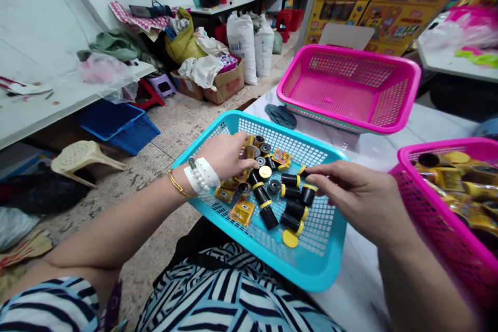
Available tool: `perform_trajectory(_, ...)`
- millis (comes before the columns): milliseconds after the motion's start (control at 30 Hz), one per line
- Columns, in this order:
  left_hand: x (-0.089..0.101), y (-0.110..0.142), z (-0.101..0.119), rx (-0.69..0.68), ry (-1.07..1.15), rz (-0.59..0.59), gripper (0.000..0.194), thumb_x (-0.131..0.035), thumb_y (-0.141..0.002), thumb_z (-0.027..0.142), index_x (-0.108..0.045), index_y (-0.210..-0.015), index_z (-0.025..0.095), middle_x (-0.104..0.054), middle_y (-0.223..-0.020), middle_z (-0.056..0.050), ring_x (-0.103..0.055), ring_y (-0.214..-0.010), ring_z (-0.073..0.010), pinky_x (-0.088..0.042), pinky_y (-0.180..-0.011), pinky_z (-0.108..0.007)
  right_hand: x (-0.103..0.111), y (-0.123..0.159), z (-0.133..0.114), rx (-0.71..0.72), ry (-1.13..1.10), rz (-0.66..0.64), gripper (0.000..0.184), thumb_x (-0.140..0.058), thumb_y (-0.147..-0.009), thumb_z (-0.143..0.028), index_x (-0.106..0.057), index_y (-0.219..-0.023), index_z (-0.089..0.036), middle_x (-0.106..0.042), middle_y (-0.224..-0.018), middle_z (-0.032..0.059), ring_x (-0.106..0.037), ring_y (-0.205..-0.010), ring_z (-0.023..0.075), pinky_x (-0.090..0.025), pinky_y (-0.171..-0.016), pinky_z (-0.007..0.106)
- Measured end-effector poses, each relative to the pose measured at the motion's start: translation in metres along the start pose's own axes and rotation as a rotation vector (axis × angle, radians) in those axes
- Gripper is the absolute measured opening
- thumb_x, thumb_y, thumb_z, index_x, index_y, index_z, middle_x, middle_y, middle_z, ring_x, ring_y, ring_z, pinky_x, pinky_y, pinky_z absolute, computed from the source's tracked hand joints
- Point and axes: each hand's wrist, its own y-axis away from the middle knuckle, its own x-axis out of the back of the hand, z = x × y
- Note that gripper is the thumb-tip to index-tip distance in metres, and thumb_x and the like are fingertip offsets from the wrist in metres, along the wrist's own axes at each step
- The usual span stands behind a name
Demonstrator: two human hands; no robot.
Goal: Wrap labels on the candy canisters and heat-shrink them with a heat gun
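Note:
A turquoise plastic basket [229, 225] lies tilted in front of me, with small black canisters [268, 217] with yellow rims, loose yellow lids [290, 238] and yellow printed packets [241, 211] in it. My left hand [223, 158] reaches over its far left side, fingers curled around something brownish and partly hidden among the pieces. Over the right side, my right hand [356, 194] pinches a small yellow and black piece [302, 170] between thumb and fingertips; its exact kind is unclear.
A pink basket [412, 75] stacked on another stands behind on the white table [365, 153]. To the right, a second pink basket [404, 171] holds many yellow and black pieces. A dark cloth bundle [280, 116] lies nearby. A cream stool [83, 158] and blue crate [124, 124] are leftward.

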Motion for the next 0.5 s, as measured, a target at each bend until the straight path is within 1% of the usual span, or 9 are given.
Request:
perform_trajectory(33,-0.001,0.003,-0.001,-0.031,-0.092,0.034,0.045,-0.073,-0.077,0.049,-0.065,-0.106,0.015,-0.068,-0.083,-0.008,-0.06,-0.074,-0.0195,-0.04,-0.063,-0.028,0.002,-0.001,0.002,0.008,0.053,0.014,0.01,-0.068,-0.086,-0.03,-0.076,-0.091,-0.026,-0.073,-0.078,0.0015,-0.066,-0.067,0.0177,-0.051,-0.061,0.031)
perform_trajectory(67,-0.004,0.006,0.0,-0.073,-0.14,0.033,0.042,-0.07,-0.081,0.046,-0.064,-0.11,0.016,-0.069,-0.092,-0.009,-0.062,-0.08,-0.0205,-0.042,-0.067,-0.029,0.003,-0.001,0.003,0.023,0.105,0.002,0.01,-0.067,-0.086,-0.029,-0.076,-0.089,-0.025,-0.074,-0.079,0.0015,-0.067,-0.068,0.0177,-0.05,-0.062,0.031)
perform_trajectory(100,-0.007,0.009,0.003,-0.121,-0.163,-0.002,0.036,-0.067,-0.084,0.043,-0.065,-0.109,0.017,-0.069,-0.097,-0.009,-0.062,-0.084,-0.0209,-0.044,-0.07,-0.03,0.003,-0.001,0.004,0.044,0.16,-0.039,0.01,-0.066,-0.086,-0.028,-0.076,-0.086,-0.025,-0.074,-0.079,0.0015,-0.066,-0.068,0.0172,-0.049,-0.062,0.03)
perform_trajectory(167,-0.016,0.014,0.011,-0.207,-0.183,-0.139,0.024,-0.063,-0.088,0.037,-0.07,-0.098,0.017,-0.07,-0.094,-0.009,-0.063,-0.083,-0.0205,-0.045,-0.07,-0.03,-0.001,0.001,0.004,0.077,0.291,-0.183,0.01,-0.066,-0.085,-0.024,-0.075,-0.081,-0.024,-0.073,-0.077,0.0011,-0.065,-0.066,0.0162,-0.046,-0.059,0.029)
perform_trajectory(267,-0.023,0.019,0.021,-0.277,-0.196,-0.388,0.018,-0.062,-0.086,0.029,-0.073,-0.079,0.016,-0.069,-0.08,-0.008,-0.063,-0.074,-0.0193,-0.043,-0.064,-0.029,-0.01,0.007,0.002,0.112,0.505,-0.432,0.008,-0.07,-0.077,-0.019,-0.074,-0.073,-0.025,-0.069,-0.067,0.0015,-0.063,-0.066,0.0183,-0.039,-0.053,0.028)
perform_trajectory(333,-0.023,0.019,0.022,-0.292,-0.174,-0.459,0.018,-0.061,-0.085,0.025,-0.074,-0.077,0.016,-0.07,-0.078,-0.009,-0.063,-0.072,-0.0191,-0.043,-0.062,-0.028,-0.014,0.012,0.001,0.137,0.551,-0.506,0.009,-0.071,-0.074,-0.017,-0.072,-0.069,-0.025,-0.067,-0.062,0.0026,-0.062,-0.069,0.0207,-0.038,-0.054,0.029)
perform_trajectory(367,-0.021,0.02,0.021,-0.285,-0.152,-0.449,0.019,-0.06,-0.086,0.023,-0.075,-0.077,0.016,-0.071,-0.079,-0.009,-0.064,-0.072,-0.0192,-0.043,-0.064,-0.029,-0.015,0.013,0.001,0.146,0.541,-0.506,0.01,-0.071,-0.075,-0.018,-0.072,-0.068,-0.025,-0.066,-0.061,0.0031,-0.062,-0.071,0.0214,-0.039,-0.055,0.029)
perform_trajectory(433,-0.018,0.021,0.017,-0.27,-0.088,-0.396,0.02,-0.058,-0.087,0.021,-0.076,-0.08,0.017,-0.073,-0.081,-0.009,-0.065,-0.075,-0.019,-0.044,-0.068,-0.029,-0.016,0.015,0.001,0.139,0.501,-0.441,0.01,-0.068,-0.079,-0.022,-0.071,-0.07,-0.024,-0.066,-0.062,0.0037,-0.061,-0.071,0.0215,-0.04,-0.057,0.03)
perform_trajectory(500,-0.018,0.024,0.012,-0.298,-0.01,-0.41,0.019,-0.059,-0.086,0.021,-0.078,-0.082,0.02,-0.074,-0.08,-0.006,-0.065,-0.074,-0.018,-0.044,-0.069,-0.028,-0.015,0.015,0.0,0.113,0.475,-0.367,0.012,-0.065,-0.083,-0.026,-0.071,-0.073,-0.024,-0.066,-0.065,0.0039,-0.061,-0.07,0.0206,-0.04,-0.058,0.03)
